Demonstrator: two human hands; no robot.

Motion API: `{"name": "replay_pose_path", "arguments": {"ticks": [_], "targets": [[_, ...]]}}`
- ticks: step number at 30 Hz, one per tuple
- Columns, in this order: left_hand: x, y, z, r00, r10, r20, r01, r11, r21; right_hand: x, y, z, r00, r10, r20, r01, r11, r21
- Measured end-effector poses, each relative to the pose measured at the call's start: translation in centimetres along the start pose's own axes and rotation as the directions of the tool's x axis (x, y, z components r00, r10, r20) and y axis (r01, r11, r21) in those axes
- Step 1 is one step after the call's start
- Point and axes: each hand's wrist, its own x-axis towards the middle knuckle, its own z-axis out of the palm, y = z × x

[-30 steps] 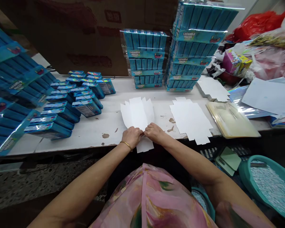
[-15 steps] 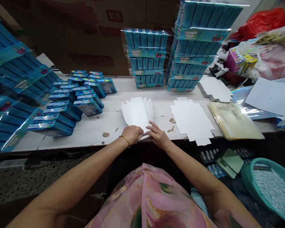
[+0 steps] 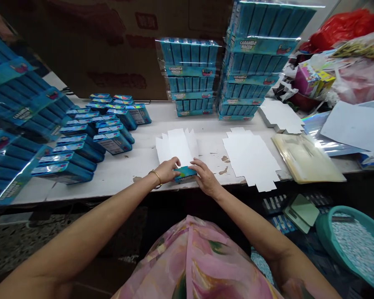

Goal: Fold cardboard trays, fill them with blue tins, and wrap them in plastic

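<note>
A partly folded cardboard box blank, white inside, lies at the table's front edge with its side flaps raised. Its near wall stands up, showing a printed blue-green face towards me. My left hand grips the left end of that wall between thumb and fingers. At the right end, my right hand pinches the same wall, fingers inside and thumb hidden in part. Flat white blanks lie to the right of my right hand.
Small blue boxes stand in rows at the left. Packed display trays are stacked at the back and far left. Plastic sheets and more blanks lie at the right. A teal basin stands below.
The near edge of the blank has been folded up, so its printed face now shows. My left hand has shifted left along it; my right hand stays at the right end.
</note>
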Motion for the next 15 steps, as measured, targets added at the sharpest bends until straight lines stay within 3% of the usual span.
{"name": "replay_pose_path", "arguments": {"ticks": [3,5,8,11,15], "targets": [[-1.0,0.2,0.8,0.973,0.196,-0.124,-0.148,0.936,0.32,-0.1,0.0,-0.1,0.997,-0.027,0.071,0.035,0.994,-0.107],[-2.0,0.4,1.3,0.947,0.307,-0.095,-0.225,0.845,0.486,-0.1,-0.1,0.0,0.991,-0.033,0.127,0.062,0.971,-0.231],[-3.1,0.6,1.8,0.936,0.35,-0.04,-0.255,0.75,0.61,0.5,-0.3,-0.2,0.975,-0.014,0.223,0.109,0.901,-0.421],[-3.1,1.2,1.9,0.96,0.278,-0.002,-0.205,0.712,0.672,1.7,-0.6,-0.4,0.937,0.019,0.349,0.175,0.839,-0.516],[-1.8,3.0,1.2,0.991,0.043,0.127,-0.119,0.719,0.685,3.9,-0.9,-0.4,0.819,0.113,0.563,0.256,0.806,-0.534]]}}
